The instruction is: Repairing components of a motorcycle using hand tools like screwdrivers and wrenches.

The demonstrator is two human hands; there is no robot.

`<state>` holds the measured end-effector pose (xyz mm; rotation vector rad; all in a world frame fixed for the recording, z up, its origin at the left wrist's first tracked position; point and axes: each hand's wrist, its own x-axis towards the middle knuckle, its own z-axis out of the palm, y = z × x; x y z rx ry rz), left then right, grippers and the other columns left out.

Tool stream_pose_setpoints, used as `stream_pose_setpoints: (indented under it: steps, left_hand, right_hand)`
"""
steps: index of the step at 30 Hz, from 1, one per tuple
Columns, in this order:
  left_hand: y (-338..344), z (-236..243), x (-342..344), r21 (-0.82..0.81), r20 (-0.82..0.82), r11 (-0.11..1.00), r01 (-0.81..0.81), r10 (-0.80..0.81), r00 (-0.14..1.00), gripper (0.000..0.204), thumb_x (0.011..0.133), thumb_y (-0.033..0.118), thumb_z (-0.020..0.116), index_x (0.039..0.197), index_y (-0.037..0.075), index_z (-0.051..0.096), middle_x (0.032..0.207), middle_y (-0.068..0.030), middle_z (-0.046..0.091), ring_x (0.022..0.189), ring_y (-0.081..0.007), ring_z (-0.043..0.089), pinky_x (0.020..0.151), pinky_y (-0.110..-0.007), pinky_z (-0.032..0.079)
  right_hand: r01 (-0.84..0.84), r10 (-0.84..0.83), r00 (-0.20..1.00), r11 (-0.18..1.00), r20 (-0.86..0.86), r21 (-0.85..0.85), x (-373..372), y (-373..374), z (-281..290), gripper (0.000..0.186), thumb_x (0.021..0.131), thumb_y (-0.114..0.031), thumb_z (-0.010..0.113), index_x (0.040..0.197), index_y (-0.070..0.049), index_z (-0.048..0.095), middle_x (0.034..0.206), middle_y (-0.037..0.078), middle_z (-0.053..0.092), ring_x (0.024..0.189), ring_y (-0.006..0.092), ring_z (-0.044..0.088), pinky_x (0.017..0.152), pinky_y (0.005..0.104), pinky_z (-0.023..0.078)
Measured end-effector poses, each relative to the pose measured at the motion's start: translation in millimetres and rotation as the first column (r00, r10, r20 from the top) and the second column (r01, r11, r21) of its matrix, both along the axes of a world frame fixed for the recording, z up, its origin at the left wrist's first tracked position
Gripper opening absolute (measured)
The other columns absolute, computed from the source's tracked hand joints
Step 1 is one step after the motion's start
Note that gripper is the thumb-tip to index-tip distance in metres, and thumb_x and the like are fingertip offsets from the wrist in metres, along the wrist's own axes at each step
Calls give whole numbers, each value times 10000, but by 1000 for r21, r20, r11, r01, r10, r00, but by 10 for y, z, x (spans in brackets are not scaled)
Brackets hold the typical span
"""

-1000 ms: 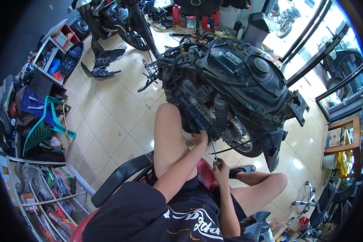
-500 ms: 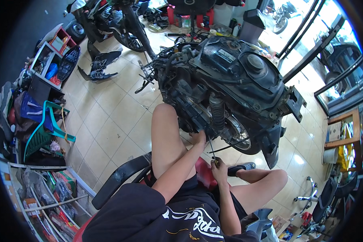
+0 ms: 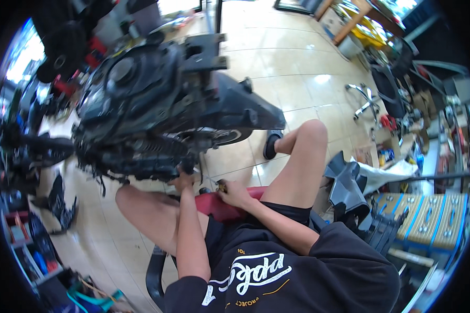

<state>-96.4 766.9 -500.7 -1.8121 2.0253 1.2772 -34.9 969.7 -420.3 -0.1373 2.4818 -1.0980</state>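
A partly stripped black motorcycle (image 3: 141, 104) stands before my knees, its rear frame and tail pointing right. My left hand (image 3: 183, 181) reaches to the underside of its near flank, against a dark part. Its fingertips are lost in shadow there, so I cannot tell whether they grip anything. My right hand (image 3: 236, 194) is closed round the yellow and black handle of a screwdriver (image 3: 222, 186), above the red seat (image 3: 209, 204) between my thighs. The thin shaft points left toward the motorcycle and is blurred; whether its tip touches anything is not visible.
Loose black fairing pieces (image 3: 57, 206) lie on the tiled floor at left. To my right are a grey plastic body panel (image 3: 344, 180), a yellow case with blue bands (image 3: 425, 219) and a wheeled office chair base (image 3: 363, 101). My foot in a dark shoe (image 3: 270, 145) rests beyond the seat.
My view has swung to the right, so the motorcycle now sits farther left in it. Both hands stay by its lower side; the screwdriver is still in my right hand.
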Motion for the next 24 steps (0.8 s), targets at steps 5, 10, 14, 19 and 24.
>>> stream_pose_setpoints:
  steps: [5,10,14,19,24]
  left_hand:
    - [32,-43,5,63,-119,993,-96,103,987,1134,776,622,717,1453,-79,135,1301,-308,554,1182,-466,561,1033,-443,436]
    - [-159,-237,-3,291,-274,955,-59,142,951,787,890,580,556,1413,25,361,1322,-203,571,1133,-388,601,953,-517,515]
    - [-176,-273,-70,445,-294,893,63,79,953,703,946,584,470,1408,55,442,1328,-159,582,1127,-354,608,941,-531,530]
    - [-139,-191,-117,589,-318,805,75,145,937,668,934,555,516,1381,61,471,1302,-164,597,1113,-346,623,919,-506,549]
    - [-178,-26,-115,715,-329,698,48,276,903,634,922,526,562,1354,67,499,1276,-169,612,1099,-338,637,897,-482,567]
  right_hand:
    - [67,-69,996,997,49,27,-58,84,57,318,847,-290,621,1044,-45,671,887,247,678,850,432,654,763,512,520]
    - [64,-66,996,997,65,33,-64,64,-80,262,836,-278,605,940,-55,695,845,223,679,827,422,660,744,522,523]
    - [79,-82,990,996,112,29,-92,-67,1,244,789,-234,599,872,-31,707,840,234,685,822,412,676,745,512,540]
    - [106,-105,988,994,113,-2,-107,-11,70,252,746,-211,608,826,2,716,842,252,691,833,406,690,758,490,559]
    - [74,-74,992,997,103,8,-93,-28,68,241,783,-219,601,831,-8,708,814,238,684,799,411,679,743,507,549]
